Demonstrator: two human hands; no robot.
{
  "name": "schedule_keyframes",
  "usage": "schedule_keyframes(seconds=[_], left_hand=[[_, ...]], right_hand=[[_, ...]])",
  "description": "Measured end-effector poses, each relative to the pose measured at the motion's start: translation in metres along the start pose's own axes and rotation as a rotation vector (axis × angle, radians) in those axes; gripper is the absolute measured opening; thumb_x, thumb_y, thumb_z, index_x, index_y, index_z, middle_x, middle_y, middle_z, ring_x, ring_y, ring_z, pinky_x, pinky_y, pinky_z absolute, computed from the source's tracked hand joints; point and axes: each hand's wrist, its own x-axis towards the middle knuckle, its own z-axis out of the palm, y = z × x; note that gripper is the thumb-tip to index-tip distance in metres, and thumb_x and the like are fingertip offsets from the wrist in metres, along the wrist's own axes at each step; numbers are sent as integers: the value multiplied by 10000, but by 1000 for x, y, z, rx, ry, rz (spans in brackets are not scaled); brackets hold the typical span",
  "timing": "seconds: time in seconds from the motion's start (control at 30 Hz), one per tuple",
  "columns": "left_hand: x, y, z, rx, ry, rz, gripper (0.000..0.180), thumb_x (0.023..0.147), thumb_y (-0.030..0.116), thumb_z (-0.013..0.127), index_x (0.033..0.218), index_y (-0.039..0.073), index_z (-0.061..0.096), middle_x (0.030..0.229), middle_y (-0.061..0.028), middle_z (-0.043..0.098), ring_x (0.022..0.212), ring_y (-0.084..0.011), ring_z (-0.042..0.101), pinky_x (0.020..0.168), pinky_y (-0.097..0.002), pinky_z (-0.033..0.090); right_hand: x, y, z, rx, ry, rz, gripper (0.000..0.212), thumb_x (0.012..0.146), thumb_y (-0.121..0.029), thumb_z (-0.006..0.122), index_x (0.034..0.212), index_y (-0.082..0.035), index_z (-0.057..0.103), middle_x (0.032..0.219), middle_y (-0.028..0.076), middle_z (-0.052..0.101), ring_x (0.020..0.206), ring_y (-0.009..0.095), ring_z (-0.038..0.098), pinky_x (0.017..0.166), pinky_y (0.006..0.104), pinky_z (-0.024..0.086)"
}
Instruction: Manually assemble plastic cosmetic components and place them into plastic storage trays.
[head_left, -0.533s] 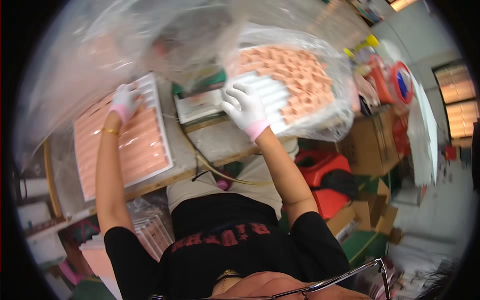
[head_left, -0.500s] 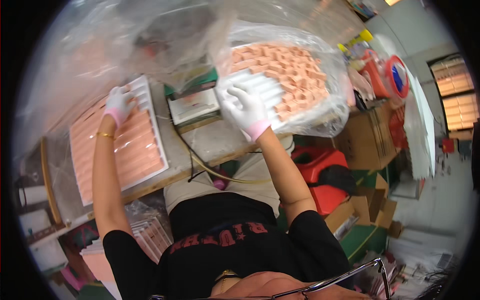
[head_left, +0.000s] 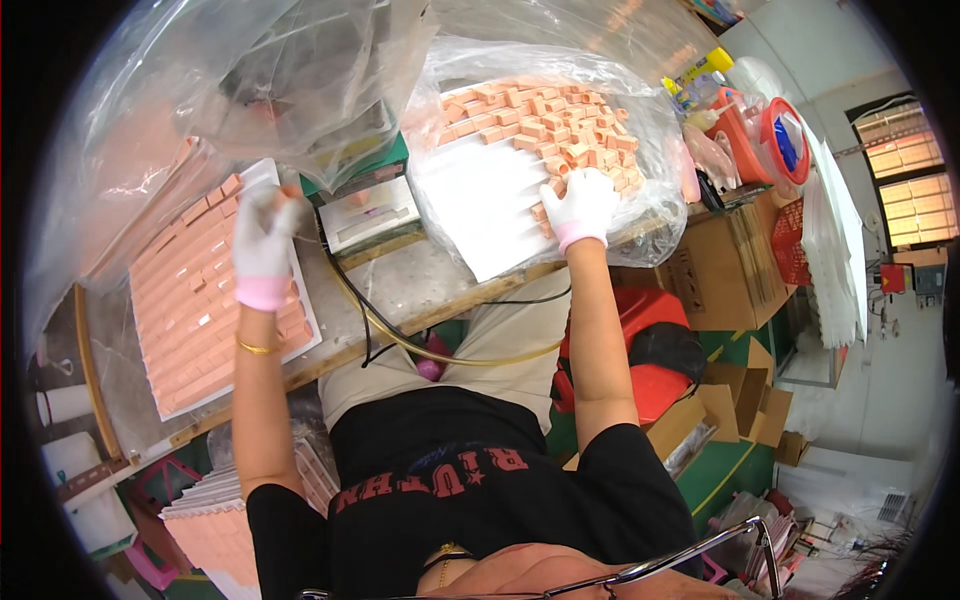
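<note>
At ten o'clock, the left hand [head_left: 263,250] pinches a peach piece [head_left: 291,191]. At one, the right hand [head_left: 581,207] touches peach blocks [head_left: 548,128], grip unclear

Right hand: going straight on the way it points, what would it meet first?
The right hand would likely meet the orange blocks on the white tray; it may already touch them, depth is unclear.
</note>
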Motion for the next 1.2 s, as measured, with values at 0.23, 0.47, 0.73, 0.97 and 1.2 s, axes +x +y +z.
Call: schedule_keyframes(seconds=[0.23,0.47,0.73,0.97,1.2], left_hand=[[-56,21,51,-113,-285,-223,322,819,103,659,1100,25,523,1041,-66,600,932,-129,567,841,-263,457],[-58,27,66,-153,-373,-366,350,821,82,656,1124,-6,505,1038,-65,602,925,-119,580,811,-256,471],[-58,27,58,-154,-397,-441,341,808,64,654,1116,-7,526,1029,-41,591,869,-95,568,705,-215,464],[-54,36,46,-267,-367,-433,409,810,34,624,1190,-18,484,1092,-74,581,975,-109,566,814,-237,468],[-16,-1,-3,712,-176,223,450,779,84,602,1211,14,501,1170,-151,568,1045,-278,564,902,-322,447]], right_hand=[[-5,-39,-10,595,-54,-36,299,732,-195,700,966,-23,633,987,132,628,882,233,610,815,341,474],[-40,-123,-62,1420,-433,-352,390,820,-94,669,1181,7,561,1044,70,612,958,147,568,824,278,465],[-48,-129,-37,1555,-561,-332,370,811,-68,670,1160,10,573,1078,86,609,937,133,580,794,247,469],[-42,-147,-46,1440,-510,-436,381,755,-116,713,1112,-37,608,1039,109,592,940,187,575,790,297,473],[-19,-157,-1,1152,-63,-336,270,657,-168,751,880,-38,673,1065,150,580,990,306,538,853,394,442]])
